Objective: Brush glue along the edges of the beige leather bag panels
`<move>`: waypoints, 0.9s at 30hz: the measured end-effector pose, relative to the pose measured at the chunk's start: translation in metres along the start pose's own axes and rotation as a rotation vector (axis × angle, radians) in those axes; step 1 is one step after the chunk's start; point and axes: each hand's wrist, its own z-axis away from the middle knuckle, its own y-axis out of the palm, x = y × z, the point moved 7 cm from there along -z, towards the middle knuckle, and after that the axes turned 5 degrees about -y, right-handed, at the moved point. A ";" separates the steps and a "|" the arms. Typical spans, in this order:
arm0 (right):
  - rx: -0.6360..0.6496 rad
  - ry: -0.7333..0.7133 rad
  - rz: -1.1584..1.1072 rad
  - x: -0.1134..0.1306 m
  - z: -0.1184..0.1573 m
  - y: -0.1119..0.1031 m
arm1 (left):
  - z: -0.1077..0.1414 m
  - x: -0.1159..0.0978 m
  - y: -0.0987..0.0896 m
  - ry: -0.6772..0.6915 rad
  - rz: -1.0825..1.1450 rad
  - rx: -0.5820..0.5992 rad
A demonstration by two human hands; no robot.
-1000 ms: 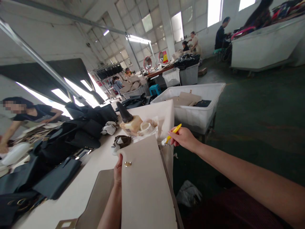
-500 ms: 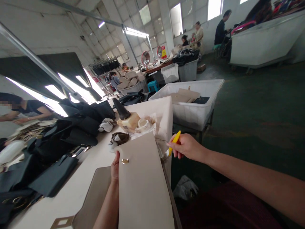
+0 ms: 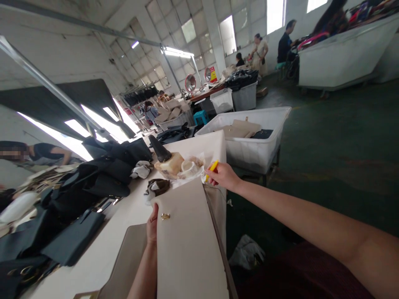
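Note:
A beige handbag (image 3: 187,241) with a gold turn-lock (image 3: 165,216) stretches toward me at the table's edge. My left hand (image 3: 152,222) is closed on its left side, thumb on top and the other fingers mostly hidden. The bag's flap (image 3: 127,261) spreads out to the left, a gold-framed slot partly in view at its end. In my right hand (image 3: 225,176) is a slim yellow-handled brush (image 3: 212,169), pinched between the fingers beyond the bag's far right corner. Its tip is hard to make out, close to a white tub (image 3: 188,167) on crumpled plastic.
A stained yellowish block (image 3: 170,165) with a black cone and a brown-white rag (image 3: 156,187) lie beyond the bag. Dark bags (image 3: 93,178) pile up on the left, where a co-worker bends over. A white bin (image 3: 249,153) with beige pieces stands past the table corner.
My right hand has moved left and away from me with the brush, from the bag's right edge to near the white tub. My left hand keeps its hold.

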 end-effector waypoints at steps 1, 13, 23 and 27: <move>0.007 -0.028 -0.002 0.000 0.004 0.000 | 0.001 -0.003 -0.001 0.040 0.012 -0.030; 0.063 -0.143 -0.065 0.000 0.031 -0.009 | -0.001 -0.027 -0.024 0.361 -0.139 -0.269; 0.057 -0.228 0.063 0.005 0.042 -0.013 | -0.026 -0.027 -0.046 0.357 -0.185 -0.288; 0.049 -0.247 0.040 0.016 0.046 -0.019 | -0.032 -0.019 -0.045 0.222 -0.131 -0.180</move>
